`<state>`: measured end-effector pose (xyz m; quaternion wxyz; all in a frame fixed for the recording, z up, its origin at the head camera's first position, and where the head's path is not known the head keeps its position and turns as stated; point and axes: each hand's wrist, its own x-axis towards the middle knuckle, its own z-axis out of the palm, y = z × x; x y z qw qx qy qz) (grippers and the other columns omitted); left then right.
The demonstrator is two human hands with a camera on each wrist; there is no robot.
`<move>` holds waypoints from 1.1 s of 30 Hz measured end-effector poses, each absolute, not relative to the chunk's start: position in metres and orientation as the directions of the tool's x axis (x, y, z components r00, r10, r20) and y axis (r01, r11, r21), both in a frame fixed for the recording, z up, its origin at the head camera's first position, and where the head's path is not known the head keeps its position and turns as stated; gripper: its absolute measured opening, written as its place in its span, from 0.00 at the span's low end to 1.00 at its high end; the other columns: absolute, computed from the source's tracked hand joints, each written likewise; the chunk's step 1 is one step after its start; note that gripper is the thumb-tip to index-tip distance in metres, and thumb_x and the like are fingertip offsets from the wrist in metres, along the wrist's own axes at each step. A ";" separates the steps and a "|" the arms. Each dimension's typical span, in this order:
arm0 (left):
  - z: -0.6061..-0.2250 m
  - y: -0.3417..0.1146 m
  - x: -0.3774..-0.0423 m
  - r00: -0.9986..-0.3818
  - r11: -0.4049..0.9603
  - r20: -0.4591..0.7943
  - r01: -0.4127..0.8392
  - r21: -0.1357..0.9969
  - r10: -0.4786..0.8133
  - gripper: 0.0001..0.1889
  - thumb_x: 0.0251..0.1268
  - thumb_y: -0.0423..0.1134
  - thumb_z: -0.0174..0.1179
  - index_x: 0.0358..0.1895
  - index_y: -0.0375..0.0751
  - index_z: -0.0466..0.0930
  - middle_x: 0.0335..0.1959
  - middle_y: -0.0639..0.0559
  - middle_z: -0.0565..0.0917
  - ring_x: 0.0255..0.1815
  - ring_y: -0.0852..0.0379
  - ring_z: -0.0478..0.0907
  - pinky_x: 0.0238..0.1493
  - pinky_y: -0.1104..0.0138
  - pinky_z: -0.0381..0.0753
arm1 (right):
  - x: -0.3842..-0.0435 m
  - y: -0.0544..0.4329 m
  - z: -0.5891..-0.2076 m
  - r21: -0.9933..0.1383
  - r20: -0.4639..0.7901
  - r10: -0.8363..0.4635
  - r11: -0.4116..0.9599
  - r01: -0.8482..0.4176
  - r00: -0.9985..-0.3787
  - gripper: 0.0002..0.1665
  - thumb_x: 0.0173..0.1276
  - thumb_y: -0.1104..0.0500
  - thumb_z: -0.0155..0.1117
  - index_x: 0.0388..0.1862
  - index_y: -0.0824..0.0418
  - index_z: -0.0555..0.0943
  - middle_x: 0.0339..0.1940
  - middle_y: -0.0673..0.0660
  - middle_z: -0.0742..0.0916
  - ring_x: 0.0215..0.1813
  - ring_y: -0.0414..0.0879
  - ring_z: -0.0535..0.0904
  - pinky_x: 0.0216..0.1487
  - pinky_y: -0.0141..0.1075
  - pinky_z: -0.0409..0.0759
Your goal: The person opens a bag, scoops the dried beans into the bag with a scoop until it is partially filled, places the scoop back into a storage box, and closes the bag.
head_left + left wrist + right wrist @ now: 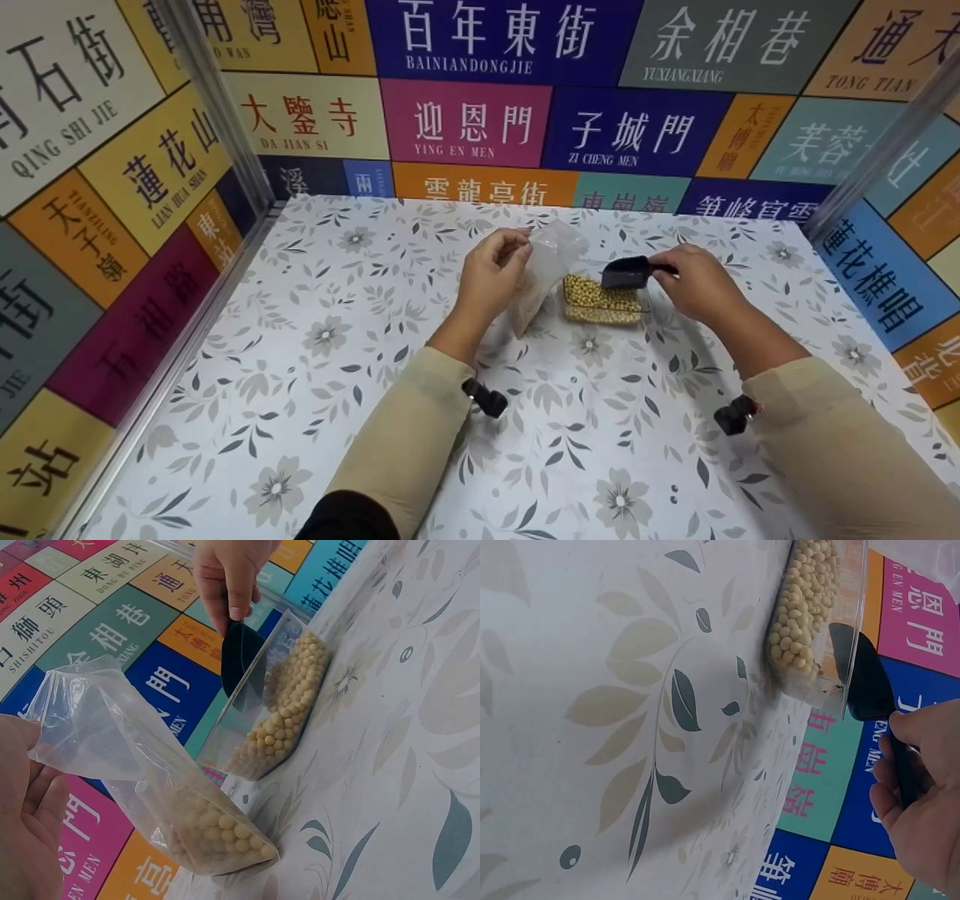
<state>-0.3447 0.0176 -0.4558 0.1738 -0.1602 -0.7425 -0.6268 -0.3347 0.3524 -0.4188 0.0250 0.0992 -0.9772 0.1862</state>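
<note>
My left hand [491,274] pinches the top edge of a clear plastic bag [135,742], whose lower part holds round yellow soybeans [225,829]. The bag's bottom is down at the tablecloth. By its handle my right hand [697,281] grips a small black scoop [625,272], the blade tilted down over the rim of a clear plastic box [646,306]. More soybeans [289,701] fill the lower part of this box, which stands just right of the bag. In the right wrist view the blade [862,675] reaches past the box's rim, its tip close to the beans.
A white tablecloth [375,420] with grey flowers and leaves covers the table. Colourful panels [465,124] with Chinese lettering stand behind it and on both sides. Metal posts [225,112] rise at the table's back corners.
</note>
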 end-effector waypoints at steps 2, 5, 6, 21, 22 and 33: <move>-0.455 0.018 -0.345 -0.891 0.163 0.454 0.451 0.878 0.017 0.04 0.78 0.40 0.65 0.47 0.45 0.86 0.58 0.55 0.89 0.53 0.65 0.86 0.58 0.71 0.87 | -0.336 0.351 -0.419 -0.348 0.078 -0.188 0.915 -0.204 -0.979 0.20 0.83 0.61 0.59 0.69 0.64 0.82 0.64 0.69 0.84 0.66 0.67 0.79 0.67 0.63 0.79; -0.454 0.018 -0.344 -0.897 0.163 0.442 0.439 0.884 0.016 0.03 0.78 0.40 0.65 0.47 0.47 0.86 0.58 0.57 0.89 0.53 0.65 0.85 0.58 0.71 0.87 | -0.337 0.348 -0.420 -0.318 0.074 -0.208 0.922 -0.220 -0.975 0.20 0.83 0.62 0.59 0.68 0.64 0.83 0.61 0.68 0.84 0.65 0.67 0.79 0.64 0.62 0.80; -0.455 0.019 -0.344 -0.898 0.163 0.440 0.437 0.885 0.017 0.03 0.78 0.40 0.65 0.47 0.47 0.86 0.59 0.57 0.89 0.53 0.65 0.85 0.58 0.71 0.87 | -0.337 0.347 -0.421 -0.305 0.077 -0.218 0.924 -0.232 -0.973 0.19 0.83 0.62 0.59 0.68 0.64 0.83 0.60 0.68 0.84 0.64 0.67 0.79 0.63 0.62 0.80; -0.457 0.017 -0.344 -0.893 0.168 0.448 0.448 0.878 0.038 0.05 0.80 0.40 0.63 0.49 0.45 0.86 0.61 0.56 0.88 0.56 0.64 0.85 0.60 0.71 0.86 | -0.338 0.332 -0.436 -0.288 0.021 -0.279 0.918 -0.273 -0.960 0.21 0.85 0.60 0.57 0.72 0.64 0.80 0.60 0.66 0.83 0.64 0.65 0.79 0.64 0.61 0.81; -0.457 0.017 -0.344 -0.893 0.172 0.449 0.449 0.877 0.041 0.06 0.80 0.41 0.63 0.49 0.45 0.86 0.61 0.56 0.88 0.56 0.65 0.85 0.61 0.71 0.86 | -0.338 0.331 -0.436 -0.295 0.020 -0.281 0.915 -0.274 -0.960 0.21 0.85 0.60 0.56 0.72 0.64 0.80 0.60 0.65 0.83 0.65 0.65 0.79 0.65 0.61 0.81; -0.458 0.018 -0.346 -0.900 0.150 0.436 0.435 0.888 0.027 0.04 0.79 0.40 0.65 0.48 0.45 0.86 0.60 0.55 0.89 0.56 0.65 0.86 0.61 0.73 0.86 | -0.347 0.319 -0.446 -0.342 0.085 -0.325 0.879 -0.334 -0.942 0.19 0.82 0.63 0.60 0.67 0.67 0.83 0.57 0.69 0.85 0.62 0.67 0.81 0.66 0.62 0.81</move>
